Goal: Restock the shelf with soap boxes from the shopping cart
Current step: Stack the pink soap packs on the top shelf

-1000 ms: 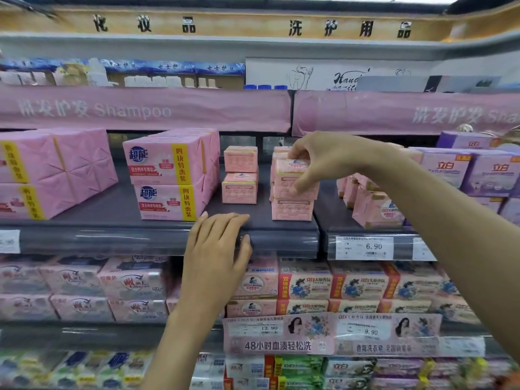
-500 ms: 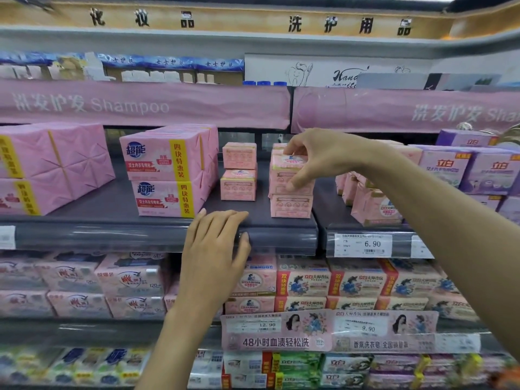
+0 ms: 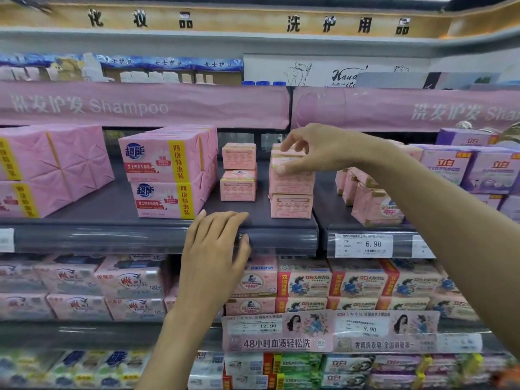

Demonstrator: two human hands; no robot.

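My right hand (image 3: 318, 150) pinches the top soap box (image 3: 289, 162) between thumb and fingertips; it sits on the stack (image 3: 291, 204) at frame centre, on the middle shelf (image 3: 112, 209). My left hand (image 3: 216, 249) lies on the shelf's front edge, lower centre, fingers straight and close together, holding nothing. A shorter pile (image 3: 238, 173) stands just left of the stack.

A shop is indicated: pink wrapped soap packs (image 3: 166, 164) are stacked on grey shelving (image 3: 112, 237) left of the gripping right hand (image 3: 318, 147); a white printed price label (image 3: 365, 244) is fixed below it.
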